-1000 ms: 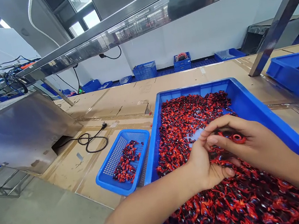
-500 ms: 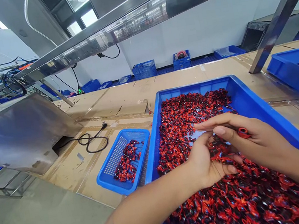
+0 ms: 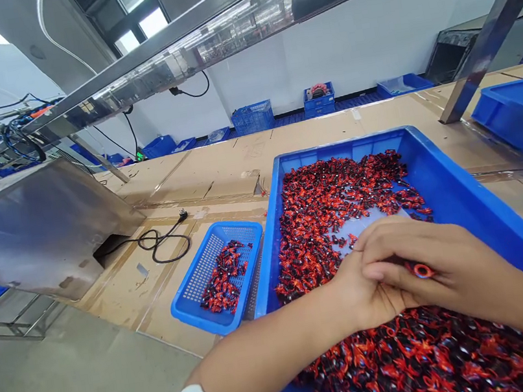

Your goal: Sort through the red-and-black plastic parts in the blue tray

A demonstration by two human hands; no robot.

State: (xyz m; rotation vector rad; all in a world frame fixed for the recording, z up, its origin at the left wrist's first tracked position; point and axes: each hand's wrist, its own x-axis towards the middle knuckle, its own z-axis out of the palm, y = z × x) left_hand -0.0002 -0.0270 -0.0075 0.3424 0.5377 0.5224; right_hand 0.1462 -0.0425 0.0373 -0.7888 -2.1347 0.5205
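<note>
Both hands meet over the big blue tray (image 3: 440, 176), centre-right of frame.

Right hand (image 3: 449, 266) fingers pinch 1 small red ring part (image 3: 421, 271), glossy w/ dark centre, just above the red/black parts heap (image 3: 341, 204). Left hand (image 3: 360, 296) curled vs the right; its fingers mostly hidden, grip unclear. Small basket (image 3: 193, 298) sits lower left of the tray on the bench (image 3: 218, 169).

small red ring-shaped part (image 3: 421, 271) pinched between fingers above the heaped red-black pieces (image 3: 413, 357)
</note>
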